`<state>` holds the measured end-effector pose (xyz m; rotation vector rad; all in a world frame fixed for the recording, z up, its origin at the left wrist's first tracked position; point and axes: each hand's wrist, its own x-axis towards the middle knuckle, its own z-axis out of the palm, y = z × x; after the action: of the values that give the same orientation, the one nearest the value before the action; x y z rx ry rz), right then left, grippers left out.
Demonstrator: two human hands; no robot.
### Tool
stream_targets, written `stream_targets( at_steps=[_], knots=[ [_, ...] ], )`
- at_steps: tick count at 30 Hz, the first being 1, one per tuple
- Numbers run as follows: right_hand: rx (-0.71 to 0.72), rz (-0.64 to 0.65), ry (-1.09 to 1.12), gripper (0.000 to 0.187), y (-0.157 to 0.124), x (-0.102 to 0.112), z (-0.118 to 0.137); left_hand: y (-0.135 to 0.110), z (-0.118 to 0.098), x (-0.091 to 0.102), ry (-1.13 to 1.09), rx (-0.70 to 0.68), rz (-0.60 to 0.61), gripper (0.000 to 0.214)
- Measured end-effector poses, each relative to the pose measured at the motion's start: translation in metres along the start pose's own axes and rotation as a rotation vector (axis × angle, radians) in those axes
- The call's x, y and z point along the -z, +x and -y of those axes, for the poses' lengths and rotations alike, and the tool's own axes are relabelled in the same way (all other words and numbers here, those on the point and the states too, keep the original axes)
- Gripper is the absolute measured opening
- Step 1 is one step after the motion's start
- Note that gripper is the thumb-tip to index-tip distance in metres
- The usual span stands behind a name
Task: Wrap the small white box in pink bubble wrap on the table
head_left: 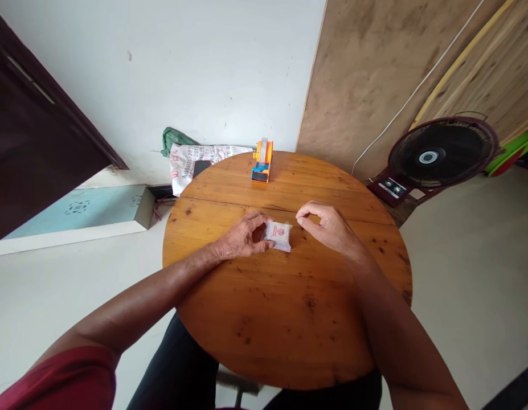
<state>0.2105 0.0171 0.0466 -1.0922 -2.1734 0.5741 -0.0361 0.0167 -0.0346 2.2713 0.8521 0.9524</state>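
Note:
A small white packet in clear wrapping, with red print (281, 232), lies on the round wooden table (285, 319). My left hand (246, 236) grips its left side, thumb at the near edge and fingers at the far edge. Just right of the packet, apart from it, my right hand (327, 226) is raised in a pinch, thumb and forefinger tips together. Whether anything thin is between those tips I cannot make out. Further back on the table stands an orange and blue tape dispenser (262, 162) with a roll of tape in it.
Behind the table, a printed white sack (187, 165) and a green bag (176, 139) lie by the wall. A dark round fan-like appliance (443, 151) stands at the right. To the left is a pale blue-topped box (88, 210) on the floor.

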Motion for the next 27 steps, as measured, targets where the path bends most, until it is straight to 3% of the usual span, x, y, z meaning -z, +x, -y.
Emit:
stream_targets(
  at_steps=[5,8,11,14,22,27],
  knots=[
    [0.042,0.084,-0.087,0.02,-0.003,-0.004,0.003,-0.002,-0.001,0.004,0.059,0.042,0.017,0.057],
    [-0.111,0.206,-0.187,0.016,-0.006,0.004,0.007,-0.002,-0.002,0.006,0.112,0.076,0.014,0.063],
    [-0.321,0.428,-0.285,0.029,-0.009,0.011,0.008,-0.002,-0.001,0.006,0.182,0.071,0.03,0.064],
    [-0.387,0.564,-0.328,0.028,-0.008,0.009,0.01,-0.002,-0.001,0.006,0.221,0.049,0.04,0.064],
    [-0.317,0.604,-0.332,0.016,-0.005,-0.006,0.021,-0.002,-0.002,0.009,0.29,0.062,0.081,0.05],
    [-0.238,0.534,-0.273,0.01,-0.005,-0.01,0.017,0.0,0.0,0.009,0.302,0.045,0.094,0.047]
  ],
)
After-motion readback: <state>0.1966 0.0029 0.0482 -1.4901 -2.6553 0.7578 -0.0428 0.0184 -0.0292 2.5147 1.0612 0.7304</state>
